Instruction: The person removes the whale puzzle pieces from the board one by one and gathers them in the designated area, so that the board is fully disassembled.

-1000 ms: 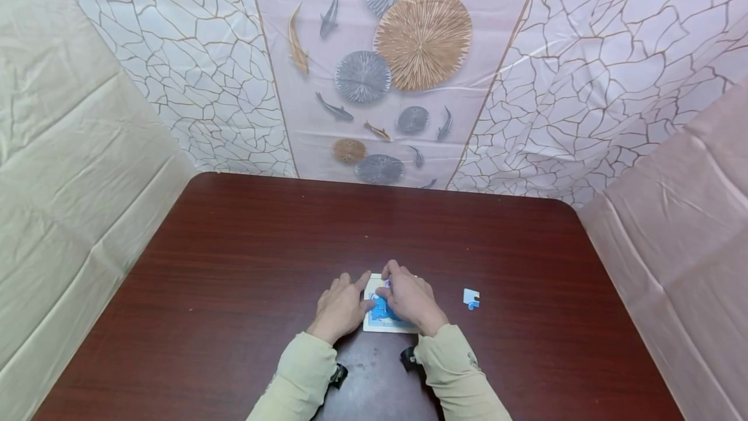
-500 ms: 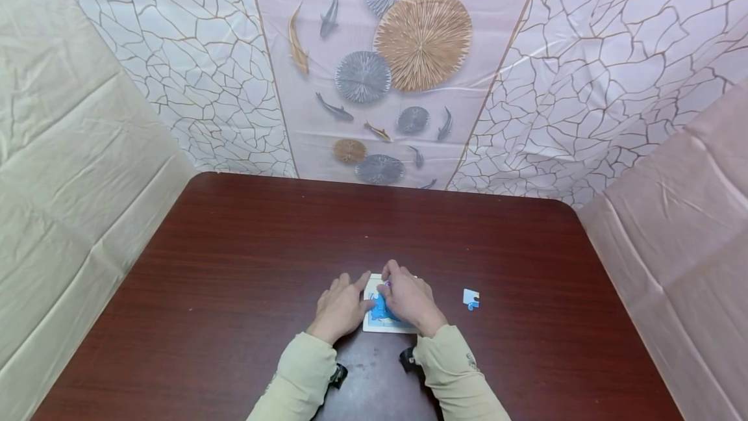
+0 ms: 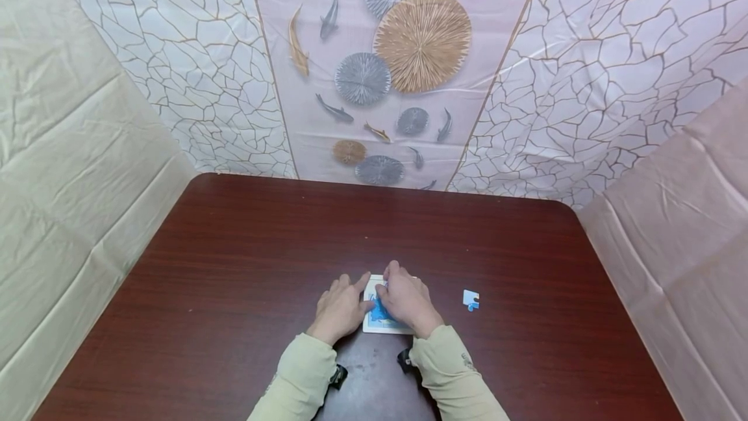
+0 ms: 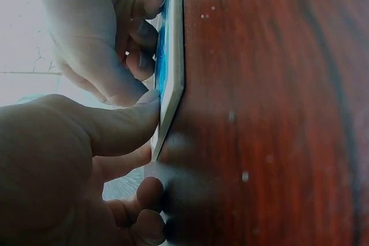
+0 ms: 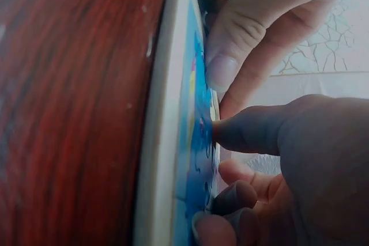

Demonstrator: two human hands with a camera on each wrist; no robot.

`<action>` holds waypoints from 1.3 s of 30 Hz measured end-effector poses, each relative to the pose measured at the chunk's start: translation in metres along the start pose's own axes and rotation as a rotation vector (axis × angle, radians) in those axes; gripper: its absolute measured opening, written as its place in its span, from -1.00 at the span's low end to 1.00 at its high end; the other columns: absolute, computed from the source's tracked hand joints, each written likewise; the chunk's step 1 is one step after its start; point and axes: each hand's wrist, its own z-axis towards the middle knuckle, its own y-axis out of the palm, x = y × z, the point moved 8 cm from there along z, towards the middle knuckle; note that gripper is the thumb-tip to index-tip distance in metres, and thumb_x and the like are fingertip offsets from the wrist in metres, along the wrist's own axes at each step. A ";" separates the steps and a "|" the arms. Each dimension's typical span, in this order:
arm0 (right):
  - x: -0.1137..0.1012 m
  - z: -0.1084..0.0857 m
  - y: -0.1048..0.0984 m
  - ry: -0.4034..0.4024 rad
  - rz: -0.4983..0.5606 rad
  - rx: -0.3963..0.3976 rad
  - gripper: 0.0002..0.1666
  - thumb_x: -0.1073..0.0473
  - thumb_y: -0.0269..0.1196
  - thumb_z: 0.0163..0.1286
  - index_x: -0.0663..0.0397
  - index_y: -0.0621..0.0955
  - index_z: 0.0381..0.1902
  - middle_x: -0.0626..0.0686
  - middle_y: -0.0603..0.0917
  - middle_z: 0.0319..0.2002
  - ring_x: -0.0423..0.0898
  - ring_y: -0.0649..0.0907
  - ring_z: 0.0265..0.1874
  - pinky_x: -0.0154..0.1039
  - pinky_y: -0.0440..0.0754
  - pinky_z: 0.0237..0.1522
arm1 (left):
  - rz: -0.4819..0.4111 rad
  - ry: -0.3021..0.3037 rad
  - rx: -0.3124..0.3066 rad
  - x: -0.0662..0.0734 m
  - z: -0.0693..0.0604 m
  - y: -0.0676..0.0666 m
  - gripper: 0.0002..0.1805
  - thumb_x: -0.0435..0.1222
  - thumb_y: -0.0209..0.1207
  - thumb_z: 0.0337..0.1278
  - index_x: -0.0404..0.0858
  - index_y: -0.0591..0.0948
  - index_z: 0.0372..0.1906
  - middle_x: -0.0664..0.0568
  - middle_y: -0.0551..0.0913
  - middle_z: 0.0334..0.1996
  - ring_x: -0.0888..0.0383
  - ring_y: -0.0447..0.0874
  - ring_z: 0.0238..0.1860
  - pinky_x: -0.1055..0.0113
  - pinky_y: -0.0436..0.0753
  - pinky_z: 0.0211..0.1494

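Puzzle board [image 3: 386, 329] partly out of sight beneath the right-hand fingers [image 3: 394, 270]

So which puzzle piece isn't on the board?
The white-and-blue piece lying on the table, to the right of the right hand; the other visible pieces are on the board.

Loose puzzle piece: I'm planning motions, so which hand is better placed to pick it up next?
Probably the right hand. Both touch the puzzle board, but the loose piece lies on the table to the right, nearer the right hand; the left hand is farther off.
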 end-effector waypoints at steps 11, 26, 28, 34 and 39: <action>-0.004 0.002 0.003 -0.055 -0.019 0.044 -0.69 0.09 0.16 0.33 0.18 0.38 -0.14 0.08 0.51 -0.42 0.10 0.59 -0.55 0.00 0.55 -0.43 | 0.002 0.008 0.003 0.001 0.000 0.000 -0.35 -0.03 0.26 0.19 -0.06 0.44 0.38 -0.08 0.42 -0.29 0.02 0.36 -0.34 0.18 0.38 -0.37; -0.005 0.003 0.004 -0.103 -0.010 0.046 -0.75 0.10 0.16 0.33 0.12 0.39 -0.17 0.03 0.49 -0.44 0.04 0.58 -0.56 -0.05 0.55 -0.44 | 0.009 0.009 0.001 0.000 0.000 0.000 -0.35 -0.03 0.25 0.21 -0.07 0.43 0.39 -0.09 0.43 -0.28 0.02 0.35 -0.37 0.21 0.35 -0.43; -0.005 0.003 0.004 -0.111 -0.007 0.044 -0.77 0.10 0.15 0.33 0.10 0.40 -0.19 0.02 0.48 -0.44 0.03 0.57 -0.57 -0.05 0.54 -0.44 | 0.007 0.003 -0.002 0.000 0.000 0.000 -0.35 -0.03 0.25 0.21 -0.06 0.43 0.39 -0.09 0.43 -0.27 0.02 0.35 -0.37 0.20 0.35 -0.42; -0.004 0.003 0.005 -0.100 0.035 0.012 -0.81 0.10 0.13 0.36 0.07 0.40 -0.20 -0.01 0.44 -0.48 -0.06 0.50 -0.61 -0.11 0.50 -0.46 | 0.001 -0.013 -0.021 -0.001 0.000 0.002 -0.34 -0.03 0.26 0.20 -0.05 0.42 0.40 -0.08 0.42 -0.27 0.03 0.33 -0.36 0.19 0.36 -0.38; -0.001 0.003 0.002 -0.075 0.085 -0.004 -0.79 0.06 0.14 0.38 0.04 0.42 -0.17 -0.03 0.43 -0.49 -0.10 0.47 -0.62 -0.16 0.46 -0.46 | 0.009 -0.021 -0.012 0.000 0.001 0.000 -0.33 -0.02 0.28 0.17 -0.04 0.43 0.39 -0.08 0.43 -0.28 0.03 0.35 -0.36 0.19 0.37 -0.39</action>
